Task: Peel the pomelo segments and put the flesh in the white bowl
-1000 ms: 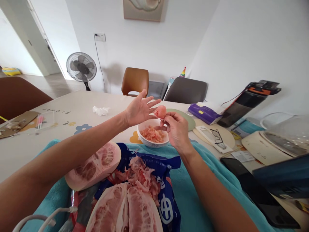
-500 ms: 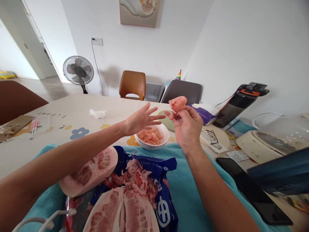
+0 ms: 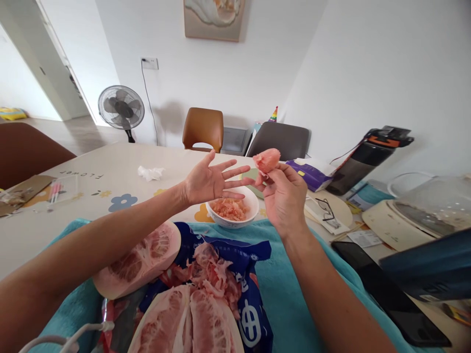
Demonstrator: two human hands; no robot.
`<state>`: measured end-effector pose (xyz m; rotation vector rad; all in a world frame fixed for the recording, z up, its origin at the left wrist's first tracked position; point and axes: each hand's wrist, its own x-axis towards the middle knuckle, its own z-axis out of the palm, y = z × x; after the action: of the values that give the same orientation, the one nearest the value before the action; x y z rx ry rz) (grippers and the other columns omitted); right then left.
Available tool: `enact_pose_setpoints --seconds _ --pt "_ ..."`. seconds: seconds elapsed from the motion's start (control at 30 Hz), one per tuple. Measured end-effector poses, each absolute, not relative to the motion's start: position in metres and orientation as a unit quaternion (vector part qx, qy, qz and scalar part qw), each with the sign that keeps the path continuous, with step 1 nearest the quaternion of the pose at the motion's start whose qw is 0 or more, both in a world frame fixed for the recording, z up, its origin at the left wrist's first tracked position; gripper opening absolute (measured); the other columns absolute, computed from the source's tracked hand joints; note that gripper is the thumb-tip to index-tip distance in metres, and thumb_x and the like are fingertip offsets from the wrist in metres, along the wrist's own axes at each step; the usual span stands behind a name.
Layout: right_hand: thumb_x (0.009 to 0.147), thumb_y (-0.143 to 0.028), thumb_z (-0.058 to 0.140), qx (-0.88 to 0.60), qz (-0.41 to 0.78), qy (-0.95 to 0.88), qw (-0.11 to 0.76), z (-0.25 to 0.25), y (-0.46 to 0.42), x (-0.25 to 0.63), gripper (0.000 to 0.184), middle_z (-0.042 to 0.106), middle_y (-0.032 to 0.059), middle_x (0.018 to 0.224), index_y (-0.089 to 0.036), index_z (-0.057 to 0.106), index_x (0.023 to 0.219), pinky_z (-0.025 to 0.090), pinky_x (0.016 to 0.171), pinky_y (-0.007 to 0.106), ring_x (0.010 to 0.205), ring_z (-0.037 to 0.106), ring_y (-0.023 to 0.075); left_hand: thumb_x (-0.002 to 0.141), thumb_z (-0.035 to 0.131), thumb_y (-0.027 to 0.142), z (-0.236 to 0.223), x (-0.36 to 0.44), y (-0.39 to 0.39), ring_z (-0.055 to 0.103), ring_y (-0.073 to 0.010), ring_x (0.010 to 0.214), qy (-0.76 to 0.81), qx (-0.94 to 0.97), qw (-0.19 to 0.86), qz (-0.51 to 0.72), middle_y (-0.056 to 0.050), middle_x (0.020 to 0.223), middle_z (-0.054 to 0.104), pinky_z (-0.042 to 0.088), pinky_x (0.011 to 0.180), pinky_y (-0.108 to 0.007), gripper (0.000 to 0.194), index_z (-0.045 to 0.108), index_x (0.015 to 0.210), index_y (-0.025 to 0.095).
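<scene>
Between the thumb and fingers of my right hand (image 3: pixel 285 196) is a piece of pink pomelo flesh (image 3: pixel 267 161), raised above the table. My left hand (image 3: pixel 213 181) is stretched flat with fingers spread, palm showing, and holds nothing. Its fingers point at the right hand and pass over the back of a white bowl (image 3: pixel 251 215) with pink pomelo pulp (image 3: pixel 230 210) in it. Nearer me, emptied pomelo rind (image 3: pixel 158 323) and another rind piece (image 3: pixel 162 245) lie with a heap of peeled membranes (image 3: pixel 215 274) on a blue plastic bag (image 3: pixel 253 306). My left forearm hides part of the rind.
A teal towel (image 3: pixel 290 299) lies under the bag. To the right are a phone (image 3: pixel 386 294), glasses (image 3: pixel 326 211), a dark blue bottle (image 3: pixel 434 264), a black bottle (image 3: pixel 362 159) and a purple tissue pack (image 3: pixel 309 175). A crumpled tissue (image 3: pixel 150 173) sits at the back left.
My left hand has turned so its palm faces me more and its fingers spread wider. My right hand has shifted slightly left with the pomelo piece.
</scene>
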<state>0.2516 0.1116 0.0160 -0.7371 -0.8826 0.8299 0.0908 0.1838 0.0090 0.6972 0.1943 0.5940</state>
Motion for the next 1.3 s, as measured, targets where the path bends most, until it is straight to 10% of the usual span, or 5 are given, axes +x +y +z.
enact_pose_setpoints --seconds 0.57,1.03,1.3 --pt "0.071 -0.017 0.065 -0.372 0.414 -0.422 0.716 -0.004 0.117 0.239 0.007 0.054 -0.0062 0.058 -0.019 0.058 0.07 0.06 0.066 0.034 0.051 0.049 0.0079 0.095 0.033 0.053 0.024 0.11 0.18 0.068 -0.0237 0.094 0.122 0.287 0.867 0.388 -0.017 0.109 0.069 0.051 0.084 -0.033 0.057 0.039 0.132 0.01" --pt "0.073 -0.015 0.062 -0.316 0.342 -0.425 0.776 0.017 0.111 0.252 0.007 0.053 -0.0055 0.054 -0.019 0.06 0.067 0.058 0.065 0.031 0.05 0.049 0.0082 0.092 0.053 0.023 0.012 0.101 0.167 0.068 -0.0256 0.106 0.212 0.442 0.791 0.365 -0.016 0.118 0.069 0.048 0.098 -0.042 0.016 0.06 0.103 0.013" --pt "0.067 -0.014 0.065 -0.343 0.436 -0.367 0.747 0.007 0.121 0.263 0.006 0.054 -0.0033 0.056 -0.016 0.06 0.064 0.054 0.051 0.023 0.051 0.051 0.0083 0.082 0.066 0.022 0.023 0.059 0.094 0.072 -0.0208 0.074 0.325 0.656 0.63 0.258 -0.009 0.088 0.077 0.055 0.069 -0.033 0.043 0.056 0.123 0.014"
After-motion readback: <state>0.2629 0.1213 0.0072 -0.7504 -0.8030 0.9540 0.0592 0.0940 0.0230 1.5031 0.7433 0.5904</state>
